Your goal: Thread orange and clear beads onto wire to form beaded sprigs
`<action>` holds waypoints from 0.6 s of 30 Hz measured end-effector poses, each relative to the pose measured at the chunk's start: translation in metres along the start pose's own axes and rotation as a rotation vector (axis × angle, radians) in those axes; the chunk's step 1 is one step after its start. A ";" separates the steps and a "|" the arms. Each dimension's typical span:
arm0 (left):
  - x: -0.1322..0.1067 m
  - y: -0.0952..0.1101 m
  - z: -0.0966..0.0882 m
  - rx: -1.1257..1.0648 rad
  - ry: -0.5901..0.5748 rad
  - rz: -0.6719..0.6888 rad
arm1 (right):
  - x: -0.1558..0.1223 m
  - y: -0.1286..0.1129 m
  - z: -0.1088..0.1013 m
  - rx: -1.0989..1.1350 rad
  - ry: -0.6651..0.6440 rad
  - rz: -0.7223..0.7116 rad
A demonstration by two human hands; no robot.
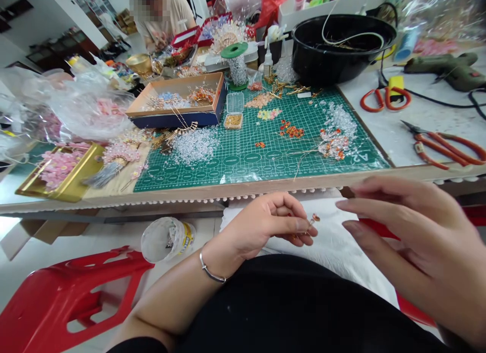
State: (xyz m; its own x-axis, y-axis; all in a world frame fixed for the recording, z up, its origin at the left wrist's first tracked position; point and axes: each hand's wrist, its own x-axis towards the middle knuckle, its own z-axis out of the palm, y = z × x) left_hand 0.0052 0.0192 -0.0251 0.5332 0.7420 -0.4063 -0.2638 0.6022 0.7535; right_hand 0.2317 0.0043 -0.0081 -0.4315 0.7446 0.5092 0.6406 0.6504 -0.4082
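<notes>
Where the desk (402,125) runs across the upper half of the view, a green cutting mat (243,156) with a printed white grid covers its middle, and small heaps of clear, orange and pastel beads lie scattered over it. A shallow cardboard box (178,97) with a dark blue side sits at the mat's far left corner, holding wired bead pieces. Beside it stands a green spool (236,64) wound with glittering thread. A glossy black bowl (341,44) rests at the far right of the mat, with orange-handled scissors (385,97) and orange-handled pliers (444,145) on the pale bare top to its right, well apart from a green glue gun (444,70). At the left, crumpled clear plastic bags (83,107) lie behind a gold tray (81,176) of pink flowers. Another person (163,14) sits at the far end. Below the desk edge, a red plastic stool (64,297) stands on the light floor near a clear tub (167,239).

Over a white cloth (334,247) on the lap, the left hand (261,229) has its grip pinched on a thin wire bead sprig (313,220) with a small orange bead at its tip. The right hand (413,241), blurred, has its grip released, fingers spread flat just beside the sprig, not touching it.
</notes>
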 end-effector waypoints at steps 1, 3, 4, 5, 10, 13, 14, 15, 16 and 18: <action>0.001 0.000 0.001 -0.009 0.035 0.029 | 0.000 -0.005 0.000 0.009 -0.005 -0.023; 0.003 0.000 0.003 -0.022 0.078 0.086 | 0.000 -0.013 0.003 0.056 -0.089 -0.081; 0.003 0.000 0.004 -0.023 0.088 0.113 | -0.001 -0.017 0.007 0.057 -0.139 -0.095; 0.004 0.000 0.006 -0.022 0.097 0.138 | -0.001 -0.020 0.012 0.023 -0.166 -0.088; 0.004 0.001 0.010 0.005 0.155 0.213 | 0.000 -0.021 0.033 -0.161 -0.119 -0.023; 0.003 0.001 0.010 0.045 0.171 0.209 | 0.003 -0.015 0.033 -0.105 -0.114 -0.039; 0.003 0.001 0.010 0.053 0.171 0.208 | 0.005 -0.013 0.032 -0.079 -0.121 -0.049; 0.003 0.001 0.010 0.054 0.169 0.205 | 0.006 -0.013 0.030 -0.056 -0.136 -0.063; 0.003 0.001 0.009 0.046 0.166 0.201 | 0.006 -0.015 0.029 -0.034 -0.153 -0.084; 0.004 0.001 0.008 0.013 0.161 0.199 | 0.002 -0.024 0.028 0.021 -0.217 -0.123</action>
State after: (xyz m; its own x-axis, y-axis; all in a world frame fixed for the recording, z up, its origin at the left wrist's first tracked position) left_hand 0.0130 0.0204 -0.0215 0.3366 0.8837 -0.3252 -0.3403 0.4362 0.8330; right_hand 0.1975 -0.0055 -0.0182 -0.6331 0.6728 0.3828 0.5622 0.7396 -0.3700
